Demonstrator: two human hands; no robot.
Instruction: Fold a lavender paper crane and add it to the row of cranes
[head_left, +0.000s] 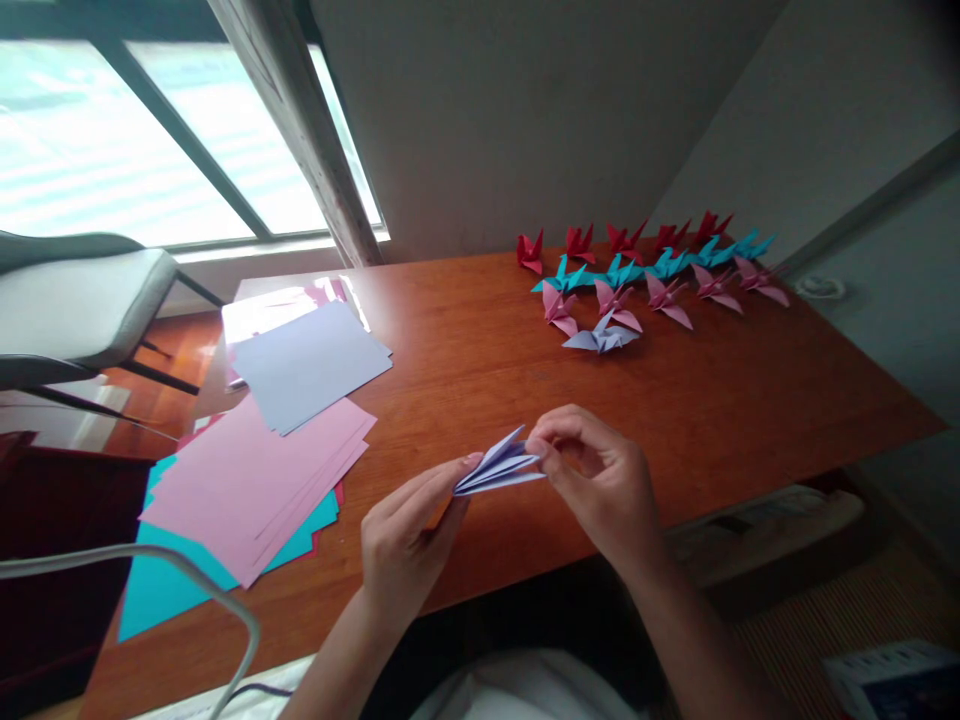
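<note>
Above the table's near edge I hold a folded lavender paper [496, 470], its layers fanned apart toward the right. My left hand [412, 525] pinches its left, pointed end between thumb and fingers. At the other end, my right hand [596, 475] has thumb and forefinger closed on the tips of the layers. Beyond my hands, one lavender paper crane [602, 338] sits on the table with its wings spread. Behind it stand rows of pink cranes [667, 298], turquoise cranes [621, 272] and red cranes [580, 243].
Lavender sheets [315, 362], pink sheets [259, 480] and turquoise sheets [161, 580] lie in loose stacks at the left of the wooden table [450, 340]. A pale cable [187, 570] arches over the lower left. A grey chair [82, 305] stands by the window.
</note>
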